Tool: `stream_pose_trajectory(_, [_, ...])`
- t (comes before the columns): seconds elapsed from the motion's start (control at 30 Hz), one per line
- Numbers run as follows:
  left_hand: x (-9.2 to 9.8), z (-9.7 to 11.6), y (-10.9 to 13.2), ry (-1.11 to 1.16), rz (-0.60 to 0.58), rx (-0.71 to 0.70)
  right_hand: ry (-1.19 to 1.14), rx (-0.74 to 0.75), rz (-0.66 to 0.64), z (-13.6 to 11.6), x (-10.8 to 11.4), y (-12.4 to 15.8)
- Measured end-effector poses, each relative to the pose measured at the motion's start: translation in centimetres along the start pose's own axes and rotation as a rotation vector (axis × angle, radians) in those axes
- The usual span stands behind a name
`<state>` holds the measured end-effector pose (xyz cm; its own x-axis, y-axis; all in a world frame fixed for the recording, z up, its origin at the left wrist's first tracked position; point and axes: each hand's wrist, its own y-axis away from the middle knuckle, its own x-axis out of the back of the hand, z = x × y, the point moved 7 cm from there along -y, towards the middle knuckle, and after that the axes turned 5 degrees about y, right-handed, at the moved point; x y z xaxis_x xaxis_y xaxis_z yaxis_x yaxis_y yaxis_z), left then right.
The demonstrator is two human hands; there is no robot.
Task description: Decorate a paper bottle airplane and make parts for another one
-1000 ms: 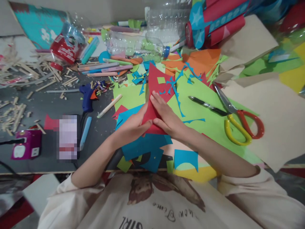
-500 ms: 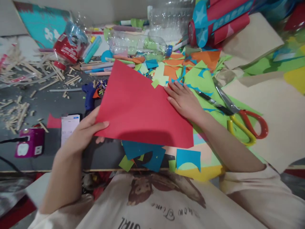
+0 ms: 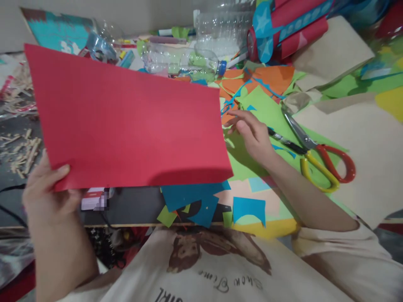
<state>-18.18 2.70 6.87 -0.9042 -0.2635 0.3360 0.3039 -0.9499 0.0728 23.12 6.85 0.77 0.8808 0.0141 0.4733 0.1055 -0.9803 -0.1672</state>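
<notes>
A large red sheet of paper is held up over the left half of the table. My left hand pinches its lower left corner, thumb on top and the other fingers underneath. Just off the sheet's right edge is my right hand, its fingers apart and nothing in them. Beneath that hand lie green paper and thin blue scraps. Scissors with one red and one yellow handle rest to its right, beside a black pen.
Blue paper offcuts lie along the table's front edge. Behind the sheet is a clear plastic bottle with a blue cap. A red and blue craft model stands at the back right, near beige card. Wooden stick pieces litter the left.
My left hand has moved left, carrying the red sheet with it and uncovering scraps on the right. My right hand has come off the sheet, its fingers now curved.
</notes>
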Motion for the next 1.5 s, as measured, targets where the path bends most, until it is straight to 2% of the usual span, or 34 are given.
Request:
stream_pose_trajectory(0.07, [-2.7, -0.2, 0.6, 0.182, 0.057, 0.13, -0.229, -0.145, -0.072, 0.2, -0.5, 1.3])
stream_pose_trajectory(0.1, [-4.8, -0.7, 1.0, 0.225, -0.029, 0.226, -0.279, -0.196, -0.064, 0.4, -0.2, 2.1])
stream_pose_trajectory(0.17, [-8.3, -1.2, 1.7, 0.287, -0.215, 0.265, -0.26, -0.261, -0.003, 0.9, 1.2, 3.7])
stream_pose_trajectory(0.23, [-10.8, -1.9, 2.5, 0.297, -0.37, 0.244, -0.191, -0.286, 0.065, 1.5, 3.0, 5.3])
stream_pose_trajectory(0.27, [-11.5, -2.5, 2.9, 0.248, -0.409, 0.242, -0.138, -0.292, 0.098, 1.8, 3.9, 6.1])
stream_pose_trajectory(0.37, [-12.2, -3.6, 3.5, 0.004, -0.412, 0.167, 0.006, -0.364, 0.103, 3.2, 5.5, 8.4])
stream_pose_trajectory(0.43, [-11.6, -3.5, 3.6, -0.26, -0.332, 0.067, 0.035, -0.402, 0.089, 3.9, 5.8, 9.4])
stream_pose_trajectory(0.53, [-10.6, -1.9, 3.5, -0.631, -0.191, -0.136, 0.104, -0.389, 0.118, 4.0, 6.4, 9.9])
stream_pose_trajectory(0.6, [-11.2, -0.4, 3.7, -0.727, -0.205, -0.31, 0.212, -0.336, 0.189, 3.4, 7.1, 9.5])
stream_pose_trajectory(0.67, [-13.0, 0.8, 4.3, -0.733, -0.305, -0.528, 0.309, -0.264, 0.253, 2.5, 7.6, 8.8])
stream_pose_trajectory(0.73, [-15.5, 1.3, 5.2, -0.744, -0.46, -0.713, 0.359, -0.192, 0.265, 1.6, 7.5, 7.7])
stream_pose_trajectory(0.83, [-19.4, 0.9, 7.2, -0.793, -0.699, -0.955, 0.41, -0.058, 0.213, 0.4, 6.5, 5.9])
stream_pose_trajectory(0.9, [-21.4, 0.4, 8.2, -0.812, -0.776, -1.054, 0.439, 0.034, 0.187, -0.1, 5.8, 4.5])
stream_pose_trajectory(0.97, [-22.5, 0.3, 8.7, -0.805, -0.768, -1.101, 0.472, 0.131, 0.172, -0.7, 5.1, 2.6])
stream_pose_trajectory(1.07, [-23.0, 0.3, 8.9, -0.731, -0.723, -1.138, 0.571, 0.229, 0.104, -1.5, 4.1, -1.9])
stream_pose_trajectory(1.2, [-22.9, -0.2, 8.6, -0.697, -0.732, -1.13, 0.846, 0.09, -0.047, -2.1, 3.1, -11.0])
stream_pose_trajectory(1.3, [-22.7, -0.3, 8.5, -0.66, -0.748, -1.099, 0.916, 0.086, -0.045, -3.6, 2.4, -17.0])
stream_pose_trajectory(1.4, [-22.5, -0.2, 8.3, -0.61, -0.735, -1.088, 0.987, 0.076, -0.105, -3.8, 1.0, -20.3])
stream_pose_trajectory(1.5, [-22.5, -0.1, 8.2, -0.579, -0.733, -1.082, 1.046, 0.043, -0.112, -3.1, -0.1, -21.4])
